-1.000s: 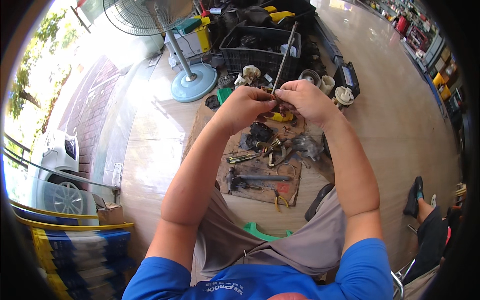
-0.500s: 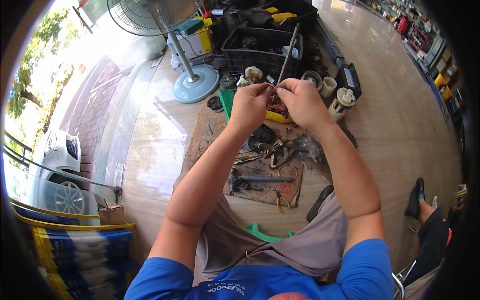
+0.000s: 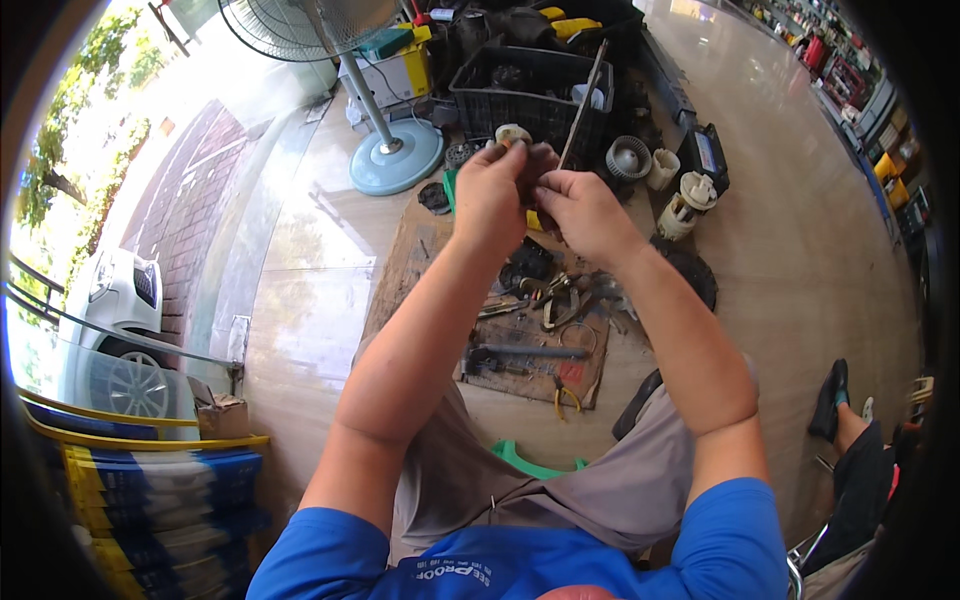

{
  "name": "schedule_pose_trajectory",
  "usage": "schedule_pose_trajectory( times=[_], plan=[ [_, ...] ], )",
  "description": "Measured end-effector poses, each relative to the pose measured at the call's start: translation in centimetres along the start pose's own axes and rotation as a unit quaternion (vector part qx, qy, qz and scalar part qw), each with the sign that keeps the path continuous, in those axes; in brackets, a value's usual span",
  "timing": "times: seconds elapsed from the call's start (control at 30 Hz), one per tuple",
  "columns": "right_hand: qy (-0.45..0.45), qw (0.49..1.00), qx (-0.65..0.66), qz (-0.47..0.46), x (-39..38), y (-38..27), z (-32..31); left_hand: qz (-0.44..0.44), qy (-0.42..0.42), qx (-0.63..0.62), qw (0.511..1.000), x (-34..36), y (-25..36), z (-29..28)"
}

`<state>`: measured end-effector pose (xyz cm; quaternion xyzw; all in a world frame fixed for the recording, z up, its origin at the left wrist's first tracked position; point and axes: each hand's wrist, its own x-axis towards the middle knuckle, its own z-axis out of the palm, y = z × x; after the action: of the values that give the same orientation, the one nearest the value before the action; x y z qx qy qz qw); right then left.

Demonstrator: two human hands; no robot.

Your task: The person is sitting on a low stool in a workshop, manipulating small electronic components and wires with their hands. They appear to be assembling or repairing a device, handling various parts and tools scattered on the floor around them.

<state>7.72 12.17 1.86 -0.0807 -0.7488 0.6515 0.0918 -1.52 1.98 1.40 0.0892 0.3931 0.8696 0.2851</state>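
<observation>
Both hands have shifted since half a second ago: the left hand [image 3: 490, 195] now sits higher, so the fingertips aren't level anymore. Its fingers are curled in close around something dark [image 3: 537, 167], out past the cardboard's middle; it's too blurry to say what it is. Right hand [image 3: 590, 215] is pinched narrow just beside it, but can't tell if it's actually gripping anything. There's a long thin rod [image 3: 588, 95] rising right behind that hand, and its lower end is hidden, so no clue if it's held.

Lots of clutter around. The hands mostly cover a yellow thing [image 3: 534, 220] underneath, and the black crate [image 3: 530, 115] is just beyond them, with the fan [image 3: 397, 160] off to the left. On the right: white blower wheel [image 3: 628, 158], white pump [image 3: 686, 205], black case [image 3: 704, 155]. Nearer, a hammer [image 3: 530, 352] and yellow-handled pliers [image 3: 567, 400] lie on the cardboard [image 3: 425, 245].
</observation>
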Motion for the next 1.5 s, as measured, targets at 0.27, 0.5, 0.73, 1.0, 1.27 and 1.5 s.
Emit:
schedule_pose_trajectory(
  times=[0.27,0.5,0.73,1.0,1.27,1.5],
  plan=[
    [-0.148,0.979,0.001,0.144,-0.2,1.0,-3.0,0.02,0.048,-0.17,0.984,4.4,5.1,-5.7],
    [-0.187,0.969,0.012,0.159,-1.4,2.7,-7.0,0.015,0.05,-0.172,0.984,3.8,6.5,-6.3],
    [-0.201,0.948,0.003,0.248,-3.7,6.5,-11.1,0.069,0.07,-0.142,0.985,4.1,9.8,-10.3],
    [-0.196,0.922,0.03,0.332,-9.2,11.5,-15.5,0.1,0.098,-0.141,0.98,3.8,10.7,-13.2],
    [-0.284,0.831,-0.441,0.185,-12.9,10.5,-17.5,-0.017,0.027,-0.081,0.996,1.3,0.9,-4.6],
    [-0.03,0.969,-0.245,-0.005,-11.2,3.2,-8.7,-0.061,-0.073,-0.081,0.992,-1.4,-3.9,0.9]
  ],
)
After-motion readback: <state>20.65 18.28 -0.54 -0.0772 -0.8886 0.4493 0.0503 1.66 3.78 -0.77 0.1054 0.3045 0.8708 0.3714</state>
